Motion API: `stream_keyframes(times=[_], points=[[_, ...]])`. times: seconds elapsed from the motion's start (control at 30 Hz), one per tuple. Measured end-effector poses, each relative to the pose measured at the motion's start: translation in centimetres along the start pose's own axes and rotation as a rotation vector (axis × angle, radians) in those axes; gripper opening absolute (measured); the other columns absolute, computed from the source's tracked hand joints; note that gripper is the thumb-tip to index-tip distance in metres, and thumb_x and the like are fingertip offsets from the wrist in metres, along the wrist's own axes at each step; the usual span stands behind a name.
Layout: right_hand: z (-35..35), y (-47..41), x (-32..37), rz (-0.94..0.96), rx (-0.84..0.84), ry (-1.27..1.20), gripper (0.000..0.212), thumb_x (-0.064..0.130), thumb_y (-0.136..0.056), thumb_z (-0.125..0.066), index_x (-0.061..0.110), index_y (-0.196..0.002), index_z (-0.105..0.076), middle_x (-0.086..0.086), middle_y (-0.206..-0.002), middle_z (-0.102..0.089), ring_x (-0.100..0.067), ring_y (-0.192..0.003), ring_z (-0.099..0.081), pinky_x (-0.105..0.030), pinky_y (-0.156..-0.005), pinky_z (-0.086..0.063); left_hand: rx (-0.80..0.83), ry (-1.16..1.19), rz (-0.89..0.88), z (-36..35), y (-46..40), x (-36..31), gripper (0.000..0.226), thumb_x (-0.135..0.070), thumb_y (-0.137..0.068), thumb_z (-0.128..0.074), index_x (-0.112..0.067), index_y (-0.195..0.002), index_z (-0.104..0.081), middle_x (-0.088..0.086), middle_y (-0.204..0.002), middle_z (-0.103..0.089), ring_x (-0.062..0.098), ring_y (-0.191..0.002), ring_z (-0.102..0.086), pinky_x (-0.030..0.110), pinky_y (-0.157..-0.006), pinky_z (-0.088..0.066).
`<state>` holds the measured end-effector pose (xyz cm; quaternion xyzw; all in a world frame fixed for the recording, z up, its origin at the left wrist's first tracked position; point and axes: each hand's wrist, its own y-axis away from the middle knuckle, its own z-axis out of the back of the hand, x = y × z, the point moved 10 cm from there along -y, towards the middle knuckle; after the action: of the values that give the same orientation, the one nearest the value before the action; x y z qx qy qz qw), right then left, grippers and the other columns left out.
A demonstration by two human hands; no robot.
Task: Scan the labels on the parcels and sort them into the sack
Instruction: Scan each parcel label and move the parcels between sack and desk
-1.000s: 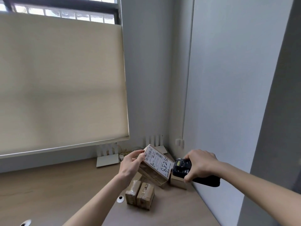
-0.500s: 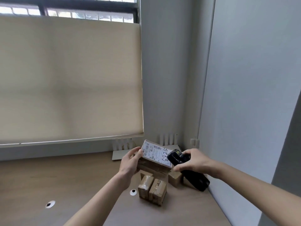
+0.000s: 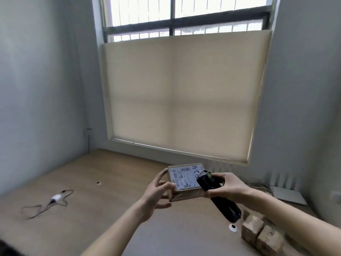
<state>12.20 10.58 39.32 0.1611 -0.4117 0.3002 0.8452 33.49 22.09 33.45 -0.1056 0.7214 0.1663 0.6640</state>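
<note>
Flat brown cardboard parcel [image 3: 184, 193] with white printed label [image 3: 185, 179] held above the wooden desk [image 3: 88, 182], left edge between thumb and fingers of the left hand [image 3: 156, 193]. Right hand [image 3: 228, 187] curled round a black handheld scanner [image 3: 217, 196], its head covering the label's right part. On the desk right of the parcel: two small taped brown boxes [image 3: 262, 233], touching. Left of the parcel: black cable with white adapter [image 3: 55, 197]. Beige roller blind [image 3: 179, 97] behind.
</note>
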Motion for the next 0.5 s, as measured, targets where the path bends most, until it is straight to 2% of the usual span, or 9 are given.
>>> stream_keyframes(times=[0.1, 0.17, 0.27, 0.33, 0.4, 0.5], points=[[-8.8, -2.1, 6.8, 0.068, 0.101, -0.029, 0.031, 0.016, -0.073, -0.093, 0.025, -0.1, -0.081, 0.006, -0.086, -0.079, -0.002, -0.073, -0.071, -0.013, -0.066, -0.052, -0.119, -0.027, -0.002, 10.8, 4.0, -0.1, 0.056, -0.035, -0.077, -0.077, -0.052, -0.126, -0.056, 0.0, -0.118, -0.072, 0.02, -0.098, -0.074, 0.044, -0.085, -0.057], [-15.4, -3.3, 11.3, 0.111, 0.176, -0.049, 0.032, 0.013, -0.074, -0.092, 0.023, -0.101, -0.081, 0.004, -0.087, -0.079, -0.003, -0.072, -0.071, -0.012, -0.066, -0.052, -0.22, -0.045, -0.006, 18.5, 7.1, 0.0, 0.04, -0.036, -0.09, -0.07, -0.051, -0.124, -0.055, -0.002, -0.113, -0.075, 0.016, -0.099, -0.074, 0.042, -0.088, -0.056], [-25.5, -4.8, 18.0, 0.174, 0.295, -0.067, 0.034, 0.018, -0.068, -0.094, 0.021, -0.1, -0.082, 0.003, -0.086, -0.078, -0.006, -0.073, -0.07, -0.017, -0.07, -0.055, -0.36, -0.035, -0.015, 29.8, 11.9, 0.6, 0.042, -0.037, -0.088, -0.073, -0.044, -0.126, -0.057, 0.001, -0.11, -0.076, 0.019, -0.1, -0.074, 0.045, -0.09, -0.059], [-32.5, -5.4, 22.2, 0.215, 0.377, -0.072, 0.037, 0.023, -0.064, -0.095, 0.024, -0.099, -0.082, 0.005, -0.087, -0.079, -0.005, -0.075, -0.071, -0.015, -0.069, -0.053, -0.451, -0.013, -0.015, 36.9, 15.8, 1.2, 0.043, -0.031, -0.087, -0.077, -0.038, -0.126, -0.06, 0.006, -0.113, -0.075, 0.024, -0.098, -0.075, 0.046, -0.086, -0.061], [-39.3, -5.6, 26.2, 0.251, 0.449, -0.07, 0.037, 0.019, -0.068, -0.097, 0.025, -0.101, -0.081, 0.009, -0.086, -0.078, -0.003, -0.076, -0.072, -0.012, -0.067, -0.051, -0.561, 0.004, -0.015, 43.6, 20.0, 1.9, 0.045, -0.027, -0.085, -0.079, -0.034, -0.126, -0.063, 0.008, -0.119, -0.071, 0.026, -0.096, -0.075, 0.044, -0.079, -0.063], [-48.8, -5.4, 31.5, 0.302, 0.547, -0.082, 0.039, 0.019, -0.07, -0.096, 0.025, -0.105, -0.08, 0.015, -0.082, -0.076, 0.001, -0.075, -0.072, -0.01, -0.064, -0.049, -0.73, -0.011, -0.016, 52.2, 26.3, 2.9, 0.041, -0.025, -0.082, -0.082, -0.033, -0.119, -0.067, 0.01, -0.116, -0.07, 0.021, -0.093, -0.074, 0.03, -0.068, -0.06]])
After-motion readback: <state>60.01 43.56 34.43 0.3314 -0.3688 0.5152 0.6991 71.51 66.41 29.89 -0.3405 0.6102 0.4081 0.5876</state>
